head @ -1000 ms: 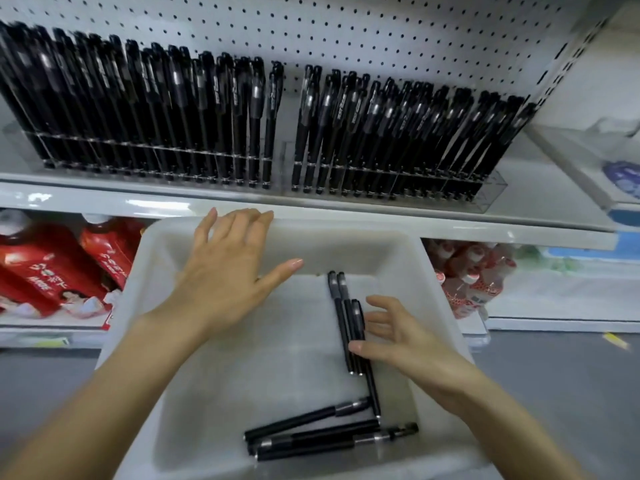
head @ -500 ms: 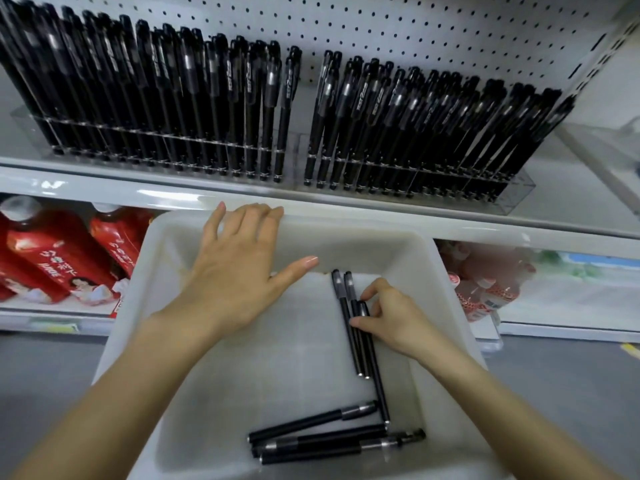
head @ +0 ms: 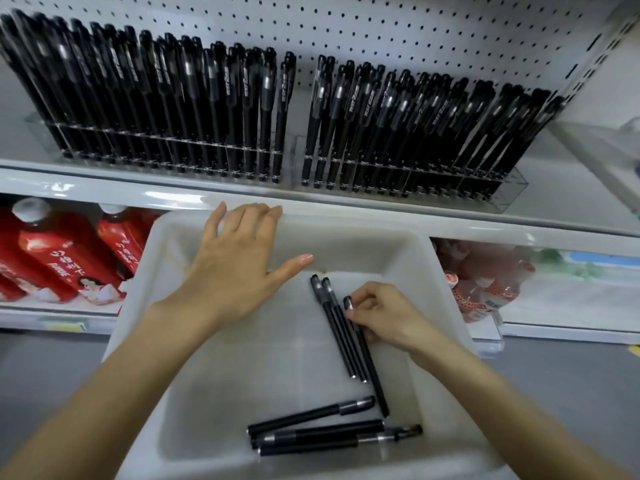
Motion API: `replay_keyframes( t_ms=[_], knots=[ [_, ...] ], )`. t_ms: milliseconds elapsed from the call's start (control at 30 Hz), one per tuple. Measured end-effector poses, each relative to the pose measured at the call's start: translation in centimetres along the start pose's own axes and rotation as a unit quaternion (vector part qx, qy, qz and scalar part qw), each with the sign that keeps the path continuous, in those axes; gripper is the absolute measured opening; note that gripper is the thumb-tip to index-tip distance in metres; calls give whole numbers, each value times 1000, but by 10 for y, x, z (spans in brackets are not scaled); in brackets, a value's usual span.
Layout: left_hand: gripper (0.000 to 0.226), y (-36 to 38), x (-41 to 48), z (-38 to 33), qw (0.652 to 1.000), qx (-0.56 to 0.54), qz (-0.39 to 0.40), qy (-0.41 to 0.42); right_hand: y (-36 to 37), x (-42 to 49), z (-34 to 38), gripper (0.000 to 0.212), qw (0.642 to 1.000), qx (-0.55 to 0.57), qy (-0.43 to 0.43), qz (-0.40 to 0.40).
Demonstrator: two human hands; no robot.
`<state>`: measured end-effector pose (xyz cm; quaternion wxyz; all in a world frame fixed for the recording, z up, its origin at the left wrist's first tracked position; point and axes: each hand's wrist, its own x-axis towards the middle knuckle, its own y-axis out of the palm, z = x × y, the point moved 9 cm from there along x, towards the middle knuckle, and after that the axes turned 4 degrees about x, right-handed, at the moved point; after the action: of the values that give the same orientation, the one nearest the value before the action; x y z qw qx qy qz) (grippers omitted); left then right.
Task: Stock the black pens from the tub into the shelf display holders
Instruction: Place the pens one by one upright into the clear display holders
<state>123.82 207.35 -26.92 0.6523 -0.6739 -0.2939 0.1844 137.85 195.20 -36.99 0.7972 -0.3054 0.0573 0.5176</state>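
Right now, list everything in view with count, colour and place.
Tub: one, white, in front of the shelf.
Loose pens: five, black, in the tub.
Pinched pen: one, black, in the tub.
Display holders: two, clear, on the shelf.
Shelved pens: many, black, in the holders.
Pegboard: one, white, behind the holders.
Large bottles: at least three, red, lower shelf, left.
Small bottles: count unclear, red-white labels, lower shelf, right.
Left hand: one, on the tub's far rim.
Right hand: one, in the tub, pinching a pen.
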Motion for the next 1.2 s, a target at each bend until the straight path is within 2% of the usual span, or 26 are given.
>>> replay_keyframes(
  t_ms=[133,267,333,433,533,600,700,833,900,967,1000,1033,1100,1200],
  knots=[
    [98,-6,7,1,999,-28,25,-6,-22,-18,44,19,991,99,-92,-4],
    [75,-26,0,-10,983,-182,-13,-28,-47,-41,95,25,963,172,-210,-11],
    [66,-33,-1,-20,950,-310,-23,-30,-56,-49,117,25,947,201,-250,-9],
    [36,-34,1,-41,868,-495,23,-37,-67,-57,143,24,931,215,-294,-16],
    [16,-36,0,-62,824,-561,73,-35,-78,-65,161,25,918,216,-330,-36],
    [6,-35,0,-67,809,-579,87,-52,-84,-69,166,25,911,231,-339,-44],
    [13,-38,5,-69,802,-590,65,-61,-91,-74,166,21,896,275,-345,-55],
    [20,-42,12,-76,812,-580,33,-66,-104,-81,163,27,889,278,-350,-99],
    [17,-49,16,-82,840,-541,16,-41,-112,-85,164,32,890,261,-356,-117],
    [7,-61,20,-77,917,-396,-40,1,-127,-89,169,35,885,242,-373,-138],
    [20,-72,22,-71,960,-264,-86,18,-140,-91,173,35,879,238,-382,-160],
    [31,-80,24,-61,979,-146,-138,26,-156,-92,175,35,871,237,-388,-187],
    [40,-92,25,-41,979,-59,-194,19,-188,-94,178,31,855,231,-396,-243],
    [43,-90,28,-20,978,-32,-207,-4,-218,-90,180,28,844,191,-403,-297]
  ],
)
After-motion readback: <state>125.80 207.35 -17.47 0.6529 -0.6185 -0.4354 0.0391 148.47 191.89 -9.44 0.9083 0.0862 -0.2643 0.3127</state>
